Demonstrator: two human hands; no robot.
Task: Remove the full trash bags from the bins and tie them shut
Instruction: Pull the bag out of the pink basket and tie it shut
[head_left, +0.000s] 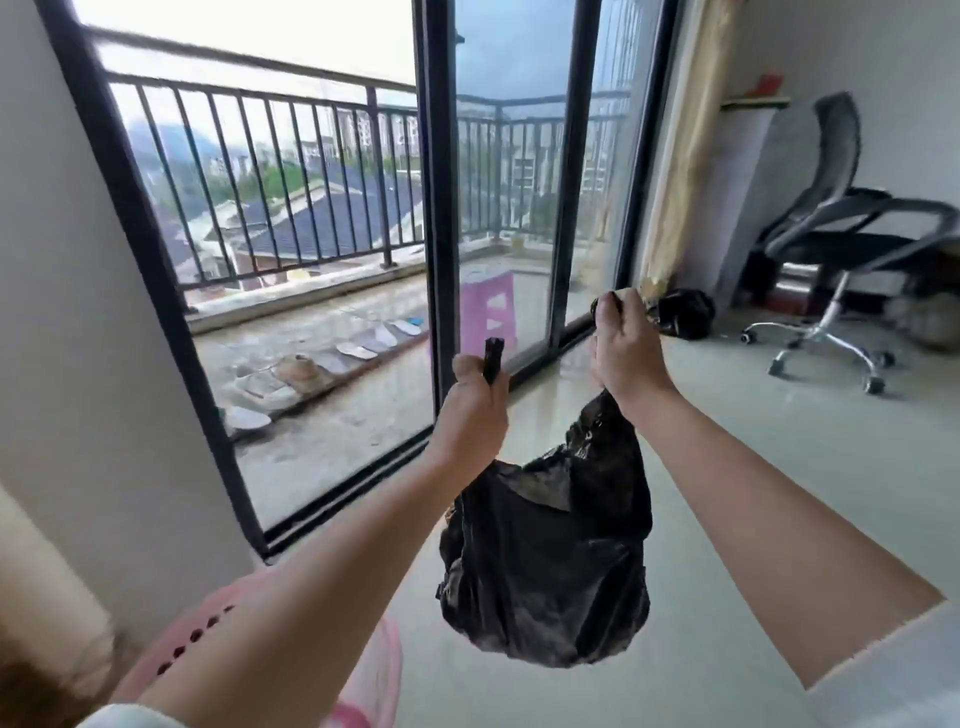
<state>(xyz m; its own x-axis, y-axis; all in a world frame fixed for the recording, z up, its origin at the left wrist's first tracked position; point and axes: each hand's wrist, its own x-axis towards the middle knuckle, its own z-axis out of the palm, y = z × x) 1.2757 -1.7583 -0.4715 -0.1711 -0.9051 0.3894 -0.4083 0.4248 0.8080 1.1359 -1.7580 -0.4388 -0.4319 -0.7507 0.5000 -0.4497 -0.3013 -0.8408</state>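
arms (291, 587) bare | sleeves (893, 670) short, seemingly white | wrists unadorned

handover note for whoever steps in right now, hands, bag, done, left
Left hand: grips one black strip of the bag's mouth, raised.
Right hand: grips the other strip, pulled up and away.
Black trash bag: hangs full in the air between both hands, above the floor.
Pink bin: low at left, under the left arm.
Second black bag: on the floor by the curtain.
Done: bag is out of the bin.
Left: no knot shows yet; tie the two strips.

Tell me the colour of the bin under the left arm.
Pink, with dark slots; the bin shows only in the head view.
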